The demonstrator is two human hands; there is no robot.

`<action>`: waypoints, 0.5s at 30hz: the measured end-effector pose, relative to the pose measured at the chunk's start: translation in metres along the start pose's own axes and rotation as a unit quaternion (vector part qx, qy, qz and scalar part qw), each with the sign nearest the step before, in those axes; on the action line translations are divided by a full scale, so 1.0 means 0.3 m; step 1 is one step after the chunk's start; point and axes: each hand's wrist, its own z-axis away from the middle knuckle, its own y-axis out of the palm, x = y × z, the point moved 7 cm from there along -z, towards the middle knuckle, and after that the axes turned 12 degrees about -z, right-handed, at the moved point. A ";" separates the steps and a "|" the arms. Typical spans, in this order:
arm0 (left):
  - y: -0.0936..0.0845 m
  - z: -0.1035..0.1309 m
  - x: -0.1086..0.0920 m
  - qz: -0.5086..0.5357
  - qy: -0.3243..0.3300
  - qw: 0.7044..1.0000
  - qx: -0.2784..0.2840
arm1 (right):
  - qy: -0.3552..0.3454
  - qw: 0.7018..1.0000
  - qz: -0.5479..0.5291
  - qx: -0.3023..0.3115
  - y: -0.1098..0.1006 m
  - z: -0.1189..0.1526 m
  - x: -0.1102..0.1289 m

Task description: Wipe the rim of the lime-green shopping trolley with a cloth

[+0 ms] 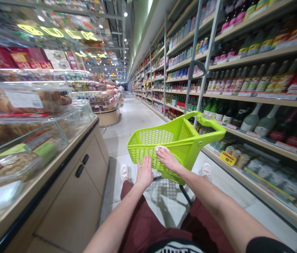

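Observation:
A bright green plastic shopping cart (148, 140) with a perforated basket stands side-on in front of me, its handle at the right. My right hand (168, 160) lies over the basket's near side, its fingers pressing a white wipe (159, 148) against the upper rim. Most of the wipe is hidden under the fingers. My left hand (145, 173) is just to the left, fingers stretched out flat at the perforated side wall and apparently touching it. Nothing shows in the left hand.
Shelves of bottles (264, 79) and cans line the right side, with a yellow price tag (227, 158) low down. On the left is a display counter (77, 182) with packaged baked goods (24, 98). A tiled aisle (134, 109) runs ahead between them.

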 end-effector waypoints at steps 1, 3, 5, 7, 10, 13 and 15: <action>-0.003 -0.003 -0.011 0.000 0.003 1.000 -0.001 | 0.010 1.000 0.002 0.004 0.001 0.007 -0.014; -0.012 -0.011 -0.034 -0.002 0.011 1.000 -0.003 | 0.032 0.999 0.004 0.017 0.029 0.049 -0.037; -0.020 -0.020 -0.057 -0.002 0.023 1.000 -0.006 | 0.046 0.998 0.004 0.034 0.073 0.107 -0.045; -0.024 -0.028 -0.080 0.002 0.035 0.999 -0.010 | 0.040 0.998 0.002 0.046 0.099 0.147 -0.035; -0.019 -0.038 -0.111 0.013 0.046 0.999 -0.015 | 0.011 1.000 -0.001 0.016 0.034 0.130 -0.010; -0.024 -0.059 -0.128 0.015 0.043 0.999 -0.018 | 0.004 0.998 0.010 -0.068 -0.156 0.058 -0.022; -0.048 -0.091 -0.132 0.014 0.035 0.999 -0.023 | 0.049 0.990 0.038 -0.130 -0.316 0.034 -0.077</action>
